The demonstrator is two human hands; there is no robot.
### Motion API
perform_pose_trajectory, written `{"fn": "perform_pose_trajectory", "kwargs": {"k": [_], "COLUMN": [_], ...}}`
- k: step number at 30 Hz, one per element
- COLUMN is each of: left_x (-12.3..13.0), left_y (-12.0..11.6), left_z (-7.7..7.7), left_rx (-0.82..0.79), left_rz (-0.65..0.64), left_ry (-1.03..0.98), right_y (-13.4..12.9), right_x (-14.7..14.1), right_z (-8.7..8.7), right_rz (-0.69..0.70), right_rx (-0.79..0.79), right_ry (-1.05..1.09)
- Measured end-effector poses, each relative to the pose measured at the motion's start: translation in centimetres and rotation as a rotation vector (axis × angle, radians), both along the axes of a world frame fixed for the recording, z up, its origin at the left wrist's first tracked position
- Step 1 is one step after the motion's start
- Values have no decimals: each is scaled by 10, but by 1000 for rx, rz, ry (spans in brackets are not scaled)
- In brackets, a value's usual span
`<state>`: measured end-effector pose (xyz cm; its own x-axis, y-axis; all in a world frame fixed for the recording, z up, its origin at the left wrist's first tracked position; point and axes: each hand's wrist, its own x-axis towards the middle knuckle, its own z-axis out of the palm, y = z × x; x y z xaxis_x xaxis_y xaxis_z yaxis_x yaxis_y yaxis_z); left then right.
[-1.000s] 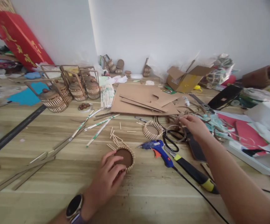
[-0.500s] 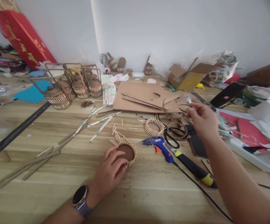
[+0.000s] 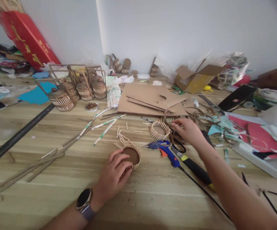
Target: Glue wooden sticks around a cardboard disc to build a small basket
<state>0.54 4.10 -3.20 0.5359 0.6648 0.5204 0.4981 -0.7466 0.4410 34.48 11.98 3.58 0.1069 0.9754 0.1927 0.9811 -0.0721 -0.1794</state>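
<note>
My left hand (image 3: pixel 115 167), with a watch on the wrist, is wrapped round the near left side of a round brown base (image 3: pixel 131 155) edged with short wooden sticks. My right hand (image 3: pixel 185 127) pinches a thin curled brown strip (image 3: pixel 166 115), whose loop hangs beside the second stick-edged ring (image 3: pixel 159 130). Between the hands lies a blue glue gun (image 3: pixel 163 150), its nozzle pointing left towards the base. Loose short sticks (image 3: pixel 122 138) are scattered just behind the base.
Small lidded baskets (image 3: pixel 63 99) with handles stand at the back left. A cardboard sheet (image 3: pixel 143 97) lies at the middle, an open box (image 3: pixel 196 80) behind it. A black and yellow cutter (image 3: pixel 196 171), a cable and a power strip (image 3: pixel 258 159) are at the right.
My right hand has moved left and towards me with the strip, uncovering a tangle of curled strips. My left hand keeps its place on the base. The view has shifted slightly.
</note>
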Motion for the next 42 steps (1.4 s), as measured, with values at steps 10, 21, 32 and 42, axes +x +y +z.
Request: {"fn": "perform_pose_trajectory", "kwargs": {"k": [10,21,32,42], "left_x": [-1,-5,-23,-37], "left_y": [-1,-4,5,39], "left_z": [2,17,48,17], "left_rx": [10,133,61,-64], "left_rz": [-1,81,284,86], "left_ry": [2,-75,-24,266], "right_y": [-9,-48,-46,-57], "right_x": [-18,-43,-139,-140], "right_z": [-8,59,11,-9], "right_rz": [-212,-381,87,352], "right_rx": [-366,-234,-298,-393], "right_ry": [-150,-278,-330,-218]}}
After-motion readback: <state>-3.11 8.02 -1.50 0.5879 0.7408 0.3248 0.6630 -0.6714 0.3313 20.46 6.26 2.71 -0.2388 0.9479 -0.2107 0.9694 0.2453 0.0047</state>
